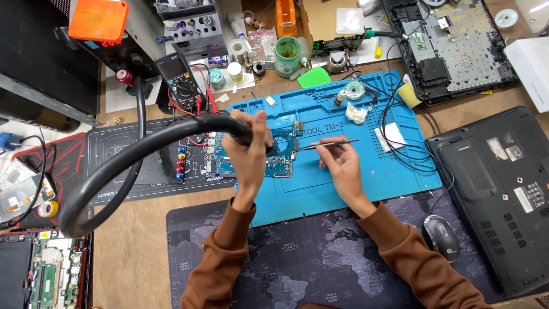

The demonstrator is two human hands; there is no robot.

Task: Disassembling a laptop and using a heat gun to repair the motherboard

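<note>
My left hand (249, 153) grips the end of a thick black hose handpiece (171, 133) and holds its tip over a blue circuit board (280, 155) on the blue work mat (343, 183). My right hand (342, 166) pinches metal tweezers (329, 144) whose tips point left at the board's upper right edge. Both sleeves are brown. The nozzle itself is hidden behind my left hand.
A black multimeter (182, 80) with red leads lies at the back left. A closed black laptop (503, 189) and a mouse (441, 237) sit at the right, an opened laptop chassis (446, 46) at the back right. Jars, solder and small parts crowd the far edge.
</note>
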